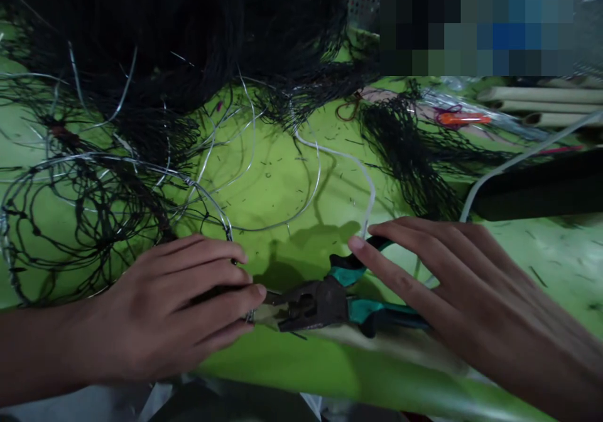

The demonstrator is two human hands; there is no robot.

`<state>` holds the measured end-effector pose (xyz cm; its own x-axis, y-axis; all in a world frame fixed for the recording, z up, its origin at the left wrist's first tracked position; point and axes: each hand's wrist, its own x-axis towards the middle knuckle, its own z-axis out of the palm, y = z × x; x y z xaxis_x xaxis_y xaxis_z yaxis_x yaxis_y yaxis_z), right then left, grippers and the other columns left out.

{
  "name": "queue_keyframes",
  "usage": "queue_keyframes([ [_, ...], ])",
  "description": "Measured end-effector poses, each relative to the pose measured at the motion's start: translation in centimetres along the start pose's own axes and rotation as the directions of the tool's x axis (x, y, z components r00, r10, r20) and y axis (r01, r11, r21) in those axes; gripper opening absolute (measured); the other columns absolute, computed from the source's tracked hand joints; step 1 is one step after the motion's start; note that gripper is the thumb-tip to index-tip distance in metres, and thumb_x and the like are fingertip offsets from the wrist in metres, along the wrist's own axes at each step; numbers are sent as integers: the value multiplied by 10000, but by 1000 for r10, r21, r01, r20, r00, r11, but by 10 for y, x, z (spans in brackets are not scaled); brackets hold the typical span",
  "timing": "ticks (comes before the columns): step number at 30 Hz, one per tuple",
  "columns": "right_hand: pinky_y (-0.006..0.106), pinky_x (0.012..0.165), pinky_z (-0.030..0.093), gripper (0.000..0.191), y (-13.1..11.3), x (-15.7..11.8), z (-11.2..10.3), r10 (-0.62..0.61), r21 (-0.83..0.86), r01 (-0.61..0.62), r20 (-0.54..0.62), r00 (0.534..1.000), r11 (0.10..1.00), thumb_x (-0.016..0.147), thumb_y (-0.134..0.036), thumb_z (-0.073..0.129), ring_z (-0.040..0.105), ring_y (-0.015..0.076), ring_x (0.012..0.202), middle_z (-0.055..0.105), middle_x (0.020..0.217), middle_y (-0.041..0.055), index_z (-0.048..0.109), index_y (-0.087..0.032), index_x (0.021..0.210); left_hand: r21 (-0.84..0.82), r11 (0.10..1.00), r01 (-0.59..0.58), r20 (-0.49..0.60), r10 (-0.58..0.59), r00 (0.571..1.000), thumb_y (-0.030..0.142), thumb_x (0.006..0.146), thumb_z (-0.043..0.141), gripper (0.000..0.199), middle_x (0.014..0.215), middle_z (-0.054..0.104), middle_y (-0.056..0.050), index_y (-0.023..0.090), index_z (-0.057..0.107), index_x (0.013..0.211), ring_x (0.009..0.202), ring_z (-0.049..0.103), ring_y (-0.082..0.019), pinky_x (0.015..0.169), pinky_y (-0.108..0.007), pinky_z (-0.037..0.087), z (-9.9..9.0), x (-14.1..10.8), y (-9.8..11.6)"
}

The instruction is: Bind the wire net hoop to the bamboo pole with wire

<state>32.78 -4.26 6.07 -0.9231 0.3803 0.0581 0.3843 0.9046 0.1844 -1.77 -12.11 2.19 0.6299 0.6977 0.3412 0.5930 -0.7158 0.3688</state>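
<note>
Pliers with teal and black handles (330, 299) lie sideways over the green surface, jaws pointing left. My right hand (452, 284) is closed around their handles, which are spread apart; the thumb's grip is partly hidden. At the jaw tips, my left hand (183, 302) pinches a thin wire ring (207, 196) threaded with black netting (101, 221). The pinched spot is mostly covered by the fingers. A white cord (351, 158) runs down to the upper plier handle near my right index finger.
A big heap of black net (155, 26) fills the back left. Loose clear line (249, 146) loops across the green tabletop (268, 189). Another net bundle (409, 152), an orange piece (464, 119), pale tubes (541, 98) and a dark block (541, 186) lie at right.
</note>
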Motion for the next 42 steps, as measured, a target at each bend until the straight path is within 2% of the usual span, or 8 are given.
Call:
queue_keyframes([
  [4, 468, 889, 471, 782, 13, -6, -2, 9, -42, -10, -27, 1000, 999, 983, -58, 434, 605, 359, 1235, 644, 1305, 168, 160, -232, 1694, -32, 999, -14, -4, 14, 1000, 258, 960, 706, 230, 1057, 773, -2, 253, 706, 1190, 1117, 706, -200, 968, -319, 585, 2, -4, -2],
  [7, 486, 959, 473, 824, 20, -4, -6, 75, -8, -76, -53, 996, 997, 992, -67, 460, 569, 359, 1318, 603, 1383, 157, 110, -311, 1697, -83, 996, -23, 10, 24, 1000, 271, 960, 693, 200, 1039, 762, -15, 260, 703, 1159, 1106, 710, -204, 929, -312, 595, 5, -3, -6],
  [15, 435, 963, 481, 673, 14, 33, 7, -179, -82, 168, -169, 969, 982, 974, -133, 600, 611, 287, 1235, 668, 1281, 97, 383, -275, 1595, -370, 919, 136, 82, -114, 990, 185, 951, 678, 116, 910, 673, -21, 265, 762, 952, 977, 646, -180, 829, -293, 517, 4, 9, -7],
  [24, 435, 1014, 454, 605, 34, 39, 48, -251, 28, 257, -130, 959, 966, 1038, -109, 400, 533, 288, 1347, 594, 1395, 127, 310, -252, 1619, -495, 837, 233, 196, -153, 969, 158, 932, 721, 129, 951, 616, -12, 275, 763, 896, 1007, 603, -172, 894, -300, 476, 0, 13, -8],
  [31, 417, 1001, 452, 561, 40, 54, 41, -398, 22, 401, -84, 914, 916, 997, -53, 411, 547, 270, 1292, 595, 1370, 122, 407, -202, 1538, -499, 843, 201, 181, -125, 976, 167, 956, 697, 137, 963, 611, -18, 275, 760, 900, 974, 607, -168, 862, -293, 469, 0, 13, -9],
  [35, 457, 1007, 426, 519, 42, 65, 37, -474, 84, 476, -44, 879, 875, 994, -287, 435, 585, 265, 1144, 617, 1293, 125, 452, -182, 1502, -503, 850, 157, 145, -96, 985, 159, 965, 689, 131, 953, 604, -22, 260, 752, 910, 969, 602, -160, 854, -281, 459, 2, 13, -10],
  [38, 450, 953, 423, 646, 45, 70, 38, -528, 150, 528, -47, 848, 836, 971, -525, 412, 580, 272, 1092, 620, 1260, 128, 458, -150, 1496, -494, 861, 124, 128, -69, 989, 144, 959, 684, 125, 966, 588, -30, 250, 742, 925, 982, 599, -165, 875, -285, 465, 3, 13, -11],
  [42, 440, 914, 410, 660, 48, 72, 40, -544, 80, 548, -69, 836, 833, 1016, -539, 289, 583, 264, 1070, 629, 1205, 121, 430, -137, 1521, -444, 893, 77, 119, -27, 993, 131, 958, 651, 134, 973, 583, -39, 237, 720, 915, 993, 592, -176, 826, -268, 466, 3, 11, -11],
])
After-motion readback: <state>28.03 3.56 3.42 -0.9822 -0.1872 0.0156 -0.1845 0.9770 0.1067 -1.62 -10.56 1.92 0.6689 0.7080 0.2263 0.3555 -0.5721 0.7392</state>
